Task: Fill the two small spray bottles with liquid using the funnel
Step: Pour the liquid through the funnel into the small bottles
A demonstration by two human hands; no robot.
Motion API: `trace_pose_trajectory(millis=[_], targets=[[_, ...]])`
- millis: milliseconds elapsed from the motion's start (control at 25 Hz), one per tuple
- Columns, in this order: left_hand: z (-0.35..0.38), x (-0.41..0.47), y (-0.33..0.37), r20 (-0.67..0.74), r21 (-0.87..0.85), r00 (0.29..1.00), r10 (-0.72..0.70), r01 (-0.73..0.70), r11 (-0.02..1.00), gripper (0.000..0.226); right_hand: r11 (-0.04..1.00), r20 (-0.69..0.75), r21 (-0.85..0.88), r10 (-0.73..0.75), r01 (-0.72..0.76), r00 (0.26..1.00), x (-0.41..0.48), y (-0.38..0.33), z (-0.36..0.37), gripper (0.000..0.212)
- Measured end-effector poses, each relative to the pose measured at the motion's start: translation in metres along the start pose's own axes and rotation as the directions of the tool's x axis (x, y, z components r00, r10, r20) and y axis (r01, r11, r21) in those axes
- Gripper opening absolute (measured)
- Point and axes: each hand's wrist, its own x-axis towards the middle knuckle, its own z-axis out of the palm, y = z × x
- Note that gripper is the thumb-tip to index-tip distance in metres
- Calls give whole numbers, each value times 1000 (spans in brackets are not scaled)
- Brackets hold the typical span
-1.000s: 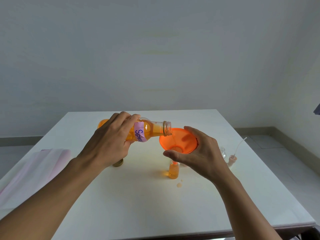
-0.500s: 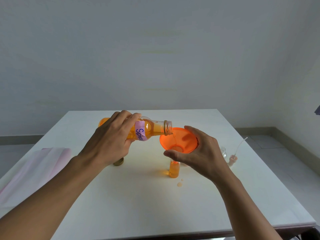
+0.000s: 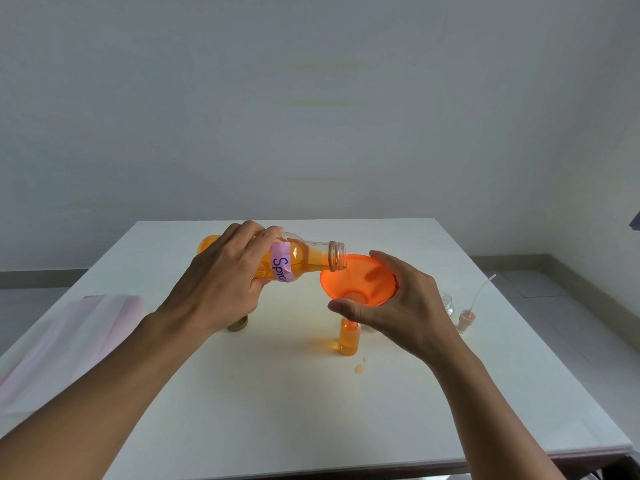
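Glossy translucent orange plastic funnel point(image 3: 358, 278), clear bottle point(image 3: 304, 259) with paper label, matt white table point(image 3: 277, 410).

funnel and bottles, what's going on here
A person is pouring. The left hand grips a big bottle of orange liquid, tipped with its mouth over the funnel, which the right hand holds above a small spray bottle that looks nearly full. A second small bottle, clear, stands behind the right hand, and drops lie on the table.
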Motion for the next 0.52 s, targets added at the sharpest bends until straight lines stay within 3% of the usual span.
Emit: trace_pose_trajectory(millis=[520], targets=[[6,-3,2,-4,-92,997,-82,81,992,69,1000,16,2,4,-4,1000,0,4,0,126]])
